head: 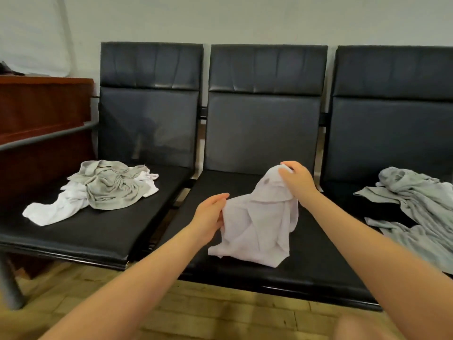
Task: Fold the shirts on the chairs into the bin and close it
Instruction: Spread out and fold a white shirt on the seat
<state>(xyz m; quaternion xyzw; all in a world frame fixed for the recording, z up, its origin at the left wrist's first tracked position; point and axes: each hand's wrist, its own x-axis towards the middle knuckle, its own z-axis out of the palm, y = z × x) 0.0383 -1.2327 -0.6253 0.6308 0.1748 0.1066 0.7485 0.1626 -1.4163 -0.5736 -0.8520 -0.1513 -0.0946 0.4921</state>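
white shirt [257, 224] mid-frame, lifted over middle chair [245, 182] | right hand [297, 181] pinches its top | left hand [210, 217] grips its left edge | grey and white shirts [103, 190] left chair | grey shirt [416, 207] right chair

A waiting room or lobby, by the look of it: three black padded seats [264, 133] joined in a row on a metal beam stand against a plain pale wall [245, 18]. A reddish wooden counter [44, 106] stands at the left, on a wood-plank floor [220, 312].
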